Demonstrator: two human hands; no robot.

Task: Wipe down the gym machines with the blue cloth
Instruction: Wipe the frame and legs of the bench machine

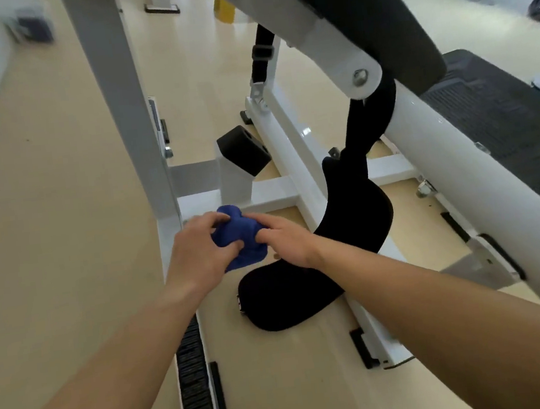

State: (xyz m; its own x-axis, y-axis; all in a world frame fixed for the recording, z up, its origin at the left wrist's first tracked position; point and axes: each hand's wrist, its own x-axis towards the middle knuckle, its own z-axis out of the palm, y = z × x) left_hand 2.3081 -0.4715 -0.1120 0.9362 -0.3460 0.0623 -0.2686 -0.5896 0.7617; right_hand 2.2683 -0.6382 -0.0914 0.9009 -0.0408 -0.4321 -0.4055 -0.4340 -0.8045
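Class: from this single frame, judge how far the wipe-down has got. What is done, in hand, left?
Done: no surface visibly shows wiping. In hand: left hand and right hand bunch the blue cloth over the white crossbar. Left: seemingly that crossbar, the black pad and the textured footplate.

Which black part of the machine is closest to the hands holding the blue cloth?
The curved black pad, right beside the right hand gripping the blue cloth; the black block and the textured black plate lie farther off.
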